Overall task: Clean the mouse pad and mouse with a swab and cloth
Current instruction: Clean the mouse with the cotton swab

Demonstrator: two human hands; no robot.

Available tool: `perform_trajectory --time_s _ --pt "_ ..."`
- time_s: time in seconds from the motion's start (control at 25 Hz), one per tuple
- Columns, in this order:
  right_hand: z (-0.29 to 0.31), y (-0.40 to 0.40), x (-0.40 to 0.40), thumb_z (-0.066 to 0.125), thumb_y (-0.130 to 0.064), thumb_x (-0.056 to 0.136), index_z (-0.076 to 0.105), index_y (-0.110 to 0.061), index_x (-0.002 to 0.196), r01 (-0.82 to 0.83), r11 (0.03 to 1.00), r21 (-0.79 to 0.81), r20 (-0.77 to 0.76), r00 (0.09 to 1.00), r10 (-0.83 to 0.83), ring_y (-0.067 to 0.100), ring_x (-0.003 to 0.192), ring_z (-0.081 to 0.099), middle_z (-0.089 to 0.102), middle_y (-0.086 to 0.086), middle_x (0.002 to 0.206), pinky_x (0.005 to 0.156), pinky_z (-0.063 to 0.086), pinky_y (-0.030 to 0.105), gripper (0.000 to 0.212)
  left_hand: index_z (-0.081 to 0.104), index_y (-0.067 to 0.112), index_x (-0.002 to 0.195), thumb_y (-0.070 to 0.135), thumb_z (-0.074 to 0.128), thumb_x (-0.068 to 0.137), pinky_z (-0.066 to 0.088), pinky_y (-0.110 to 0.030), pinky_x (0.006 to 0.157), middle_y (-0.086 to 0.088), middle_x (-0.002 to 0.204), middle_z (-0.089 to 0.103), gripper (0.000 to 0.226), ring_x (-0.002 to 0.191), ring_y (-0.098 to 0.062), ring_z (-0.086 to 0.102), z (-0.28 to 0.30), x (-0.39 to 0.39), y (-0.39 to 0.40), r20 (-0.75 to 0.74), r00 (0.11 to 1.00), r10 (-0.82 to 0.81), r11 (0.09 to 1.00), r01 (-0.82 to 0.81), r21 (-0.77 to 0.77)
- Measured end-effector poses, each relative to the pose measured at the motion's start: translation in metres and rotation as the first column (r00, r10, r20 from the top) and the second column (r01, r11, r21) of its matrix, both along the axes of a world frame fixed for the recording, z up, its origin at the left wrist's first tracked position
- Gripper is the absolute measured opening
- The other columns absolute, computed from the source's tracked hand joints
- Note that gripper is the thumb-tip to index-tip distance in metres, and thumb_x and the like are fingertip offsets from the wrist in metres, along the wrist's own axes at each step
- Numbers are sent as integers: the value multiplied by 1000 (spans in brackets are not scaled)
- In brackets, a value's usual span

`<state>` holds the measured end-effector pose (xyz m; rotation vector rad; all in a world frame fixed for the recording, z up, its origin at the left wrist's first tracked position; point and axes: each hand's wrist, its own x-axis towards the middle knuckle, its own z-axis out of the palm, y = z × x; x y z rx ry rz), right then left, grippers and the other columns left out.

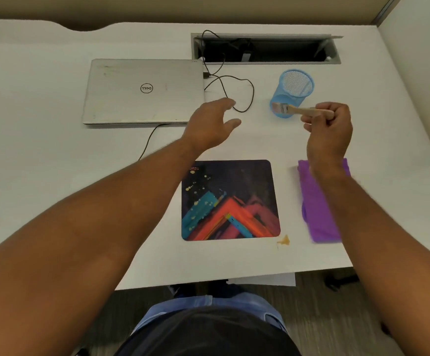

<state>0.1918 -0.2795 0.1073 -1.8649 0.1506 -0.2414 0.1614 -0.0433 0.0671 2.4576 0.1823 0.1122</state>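
My right hand (328,129) grips a brush (297,110) beyond the pad (230,201), bristles before the cup (292,92). My left hand (210,124) hovers beyond the pad, fingers spread, empty. Cloth (316,201) lies right of the pad.

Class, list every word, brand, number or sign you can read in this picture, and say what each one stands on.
"DELL", seen upside down inside a ring: on the lid of the closed silver laptop.
Small orange lettering in the far left corner of the mouse pad: upside down, partly hidden by the left forearm, too blurred to read with certainty.
Nothing readable shows on the brush, the blue mesh cup or the purple cloth.
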Motion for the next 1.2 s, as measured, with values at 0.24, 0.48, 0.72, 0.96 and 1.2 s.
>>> perform_trajectory --time_s 0.24,0.48,0.72,0.96,1.2 --pt "14 -22 56 49 -5 97 55 -18 100 -54 969 -239 152 984 93 23 92 69 67 5 101 80 56 23 14 45 19 144 42 69 89 42 -32 107 3 142 55 64 128 -13 51 20 65 -52 56 998 -34 999 36 -36" --pt "-1 -27 92 47 -12 105 62 -5 116 -188 798 -573 67 959 274 9 93 55 67 12 114 70 36 -1 20 35 18 151 39 68 92 33 -33 112 -1 155 40 71 139 -18 40 18 106 -86 -23 998 -54 997 53 -49" --pt "-12 -27 109 50 -15 106 62 -3 126 -266 687 -676 17 927 376 24 109 63 66 16 124 90 47 19 26 23 16 156 35 65 94 27 -33 115 -3 162 27 77 146 -20 30 18 132 -97 -82 991 -104 994 102 -26" --pt "-20 -23 122 56 -15 103 63 -4 133 -313 565 -763 -17 884 467 32 118 60 65 18 131 105 45 34 33 15 13 158 36 60 98 24 -33 117 -5 164 22 78 148 -21 25 20 148 -105 -156 976 -152 987 159 33" --pt "-34 -24 124 61 -22 100 65 -7 132 -309 498 -810 -40 877 479 32 122 56 67 15 131 103 43 39 35 18 13 157 40 60 97 24 -32 116 -4 162 28 78 146 -21 28 13 148 -104 -133 982 -137 986 148 76"
